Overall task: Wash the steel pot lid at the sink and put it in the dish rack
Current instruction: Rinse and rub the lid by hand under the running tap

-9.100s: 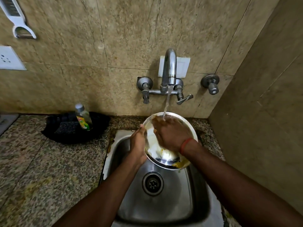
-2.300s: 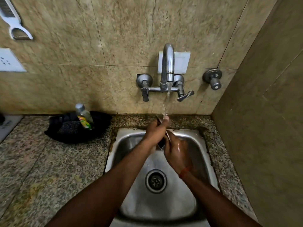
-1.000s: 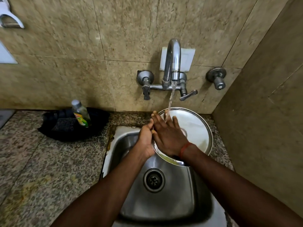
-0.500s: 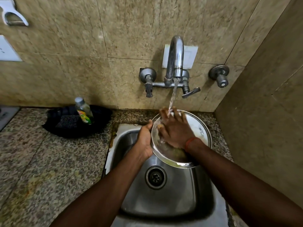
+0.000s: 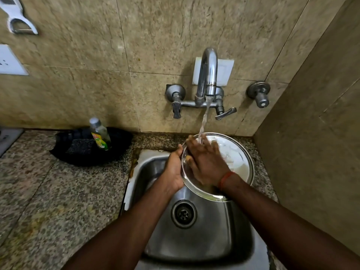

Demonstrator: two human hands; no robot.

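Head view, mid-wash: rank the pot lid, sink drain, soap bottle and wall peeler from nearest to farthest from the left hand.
1. Pot lid: gripped at its left rim by the left hand.
2. Sink drain: just below, in the basin.
3. Soap bottle: off to the left, by the wall.
4. Wall peeler: far upper left.

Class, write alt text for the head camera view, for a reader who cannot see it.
The left hand grips a steel pot lid by its rim over the sink; the right hand lies flat on it under the running tap.
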